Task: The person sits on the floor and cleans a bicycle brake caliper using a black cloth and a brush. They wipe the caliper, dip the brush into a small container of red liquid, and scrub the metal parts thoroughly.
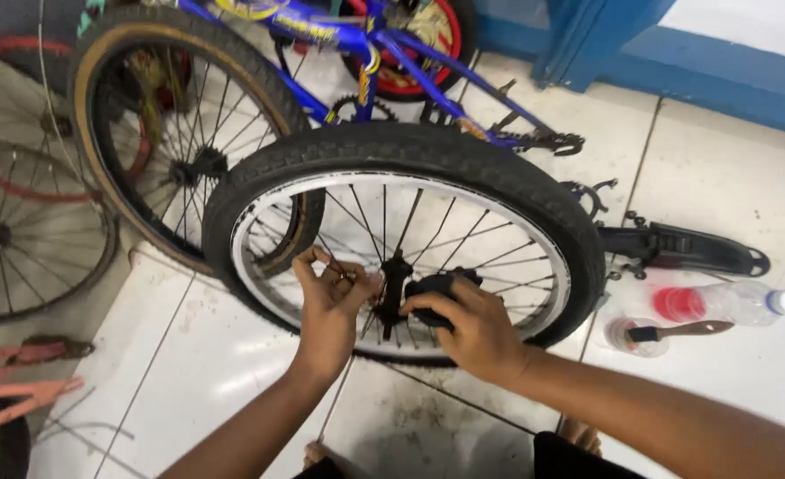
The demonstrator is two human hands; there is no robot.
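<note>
A white tiled floor [233, 372] runs to a blue wall, with a blue bicycle [383, 53] lying behind. A loose wheel [406, 239] with black tyre and white rim stands upright just before the person. At its hub [395, 288], the left hand [330, 297] pinches something small, perhaps a nut. The right hand [468, 324], just right of the hub, grips a black tool [437, 286].
</note>
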